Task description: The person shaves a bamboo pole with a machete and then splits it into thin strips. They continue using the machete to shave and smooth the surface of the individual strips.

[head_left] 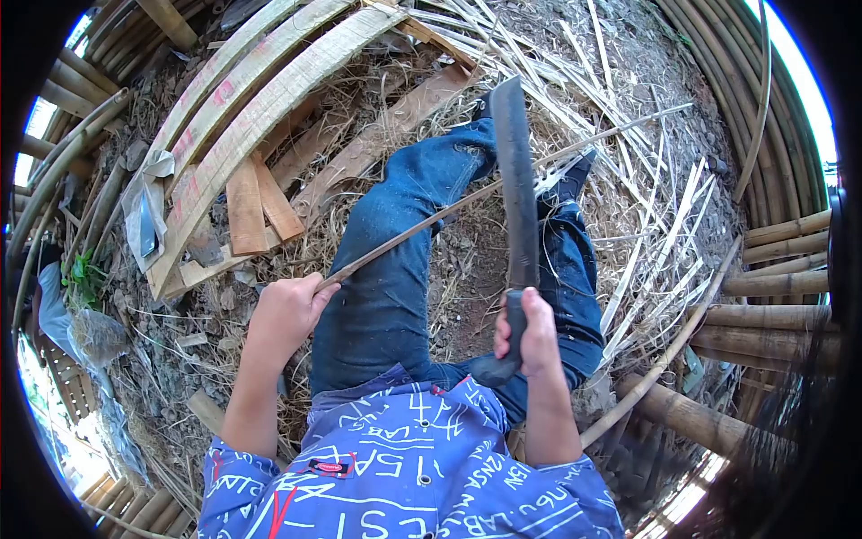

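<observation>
My left hand (pixel 289 316) is closed around the near end of a long, thin bamboo strip (pixel 422 223). The strip slants up and to the right across my jeans, and its far end reaches over the litter on the ground. In my right hand (pixel 532 337) is a machete (pixel 514 171), held by its dark handle with the broad blade pointing away from me. The blade overlaps the strip in this view, about midway along it. Both hands are over my legs, the left one beside my thigh.
Wooden planks (pixel 269 99) lie at the upper left, with short wood pieces (pixel 247 211) and a plastic wrapper (pixel 146 211) by them. Pale split strips (pixel 628 225) and shavings cover the ground at right. Bamboo poles (pixel 777 260) stand along the right edge.
</observation>
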`<state>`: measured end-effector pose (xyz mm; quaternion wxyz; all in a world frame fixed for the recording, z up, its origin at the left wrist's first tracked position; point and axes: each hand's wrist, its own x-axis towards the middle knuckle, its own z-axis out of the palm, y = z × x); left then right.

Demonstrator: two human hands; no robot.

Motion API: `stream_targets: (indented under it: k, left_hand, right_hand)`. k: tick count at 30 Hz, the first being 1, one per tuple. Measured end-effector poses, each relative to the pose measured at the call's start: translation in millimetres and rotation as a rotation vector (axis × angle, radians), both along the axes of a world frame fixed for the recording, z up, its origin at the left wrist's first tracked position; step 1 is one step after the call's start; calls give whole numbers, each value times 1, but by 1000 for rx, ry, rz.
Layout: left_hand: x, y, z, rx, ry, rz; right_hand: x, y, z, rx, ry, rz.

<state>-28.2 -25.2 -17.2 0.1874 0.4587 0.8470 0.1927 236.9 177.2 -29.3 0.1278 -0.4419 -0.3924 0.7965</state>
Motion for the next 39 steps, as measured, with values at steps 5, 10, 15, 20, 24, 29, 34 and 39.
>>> stream_targets:
  k: [5, 10, 15, 20, 24, 29, 34, 39]
  left_hand:
    - [-2, 0, 5, -24, -23, 12]
    - [5, 4, 7, 2, -27, 27]
    - [4, 4, 7, -22, 5, 17]
    - [8, 4, 10, -3, -3, 28]
    - [7, 3, 10, -38, -18, 51]
    - [12, 4, 8, 14, 2, 44]
    - [6, -4, 0, -13, -36, 46]
    - [-5, -6, -5, 65, -150, 2]
  right_hand:
    - [-5, -8, 7, -9, -10, 129]
    - [-9, -10, -1, -27, 11, 53]
    - [-11, -21, 10, -26, -32, 227]
    - [-14, -29, 0, -61, 17, 146]
    - [-14, -40, 4, -18, -29, 287]
    - [-25, -46, 0, -32, 11, 151]
    - [-20, -26, 2, 68, -12, 206]
    - [-17, 34, 4, 155, -29, -86]
